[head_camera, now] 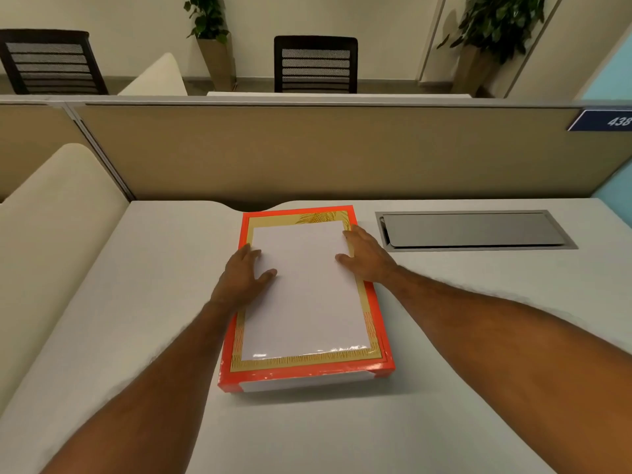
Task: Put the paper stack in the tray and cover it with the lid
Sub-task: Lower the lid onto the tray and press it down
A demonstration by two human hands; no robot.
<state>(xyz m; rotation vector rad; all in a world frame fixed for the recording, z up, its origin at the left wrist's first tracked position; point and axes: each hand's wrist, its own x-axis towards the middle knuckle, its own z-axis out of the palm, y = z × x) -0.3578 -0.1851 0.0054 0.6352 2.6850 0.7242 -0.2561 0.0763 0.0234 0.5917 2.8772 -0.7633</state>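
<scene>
Hands flat on white paper stack (301,289) in red-rimmed tray (376,299).
Blue sign (605,120), upper right, reads "438"; left hand (241,278) and right hand (364,256) press spread fingers on the stack's edges, grasping nothing.

Tray (371,304) sits mid-desk (136,302); paper stack (304,292) lies in it. Left hand (241,277) rests on the tray's left edge, right hand (366,256) on its right edge — thumbs on the paper. Cable hatch (475,230) right of tray; partition (307,152) behind it — chair (315,65) beyond.

Soft even light, wide-angle edge distortion
</scene>
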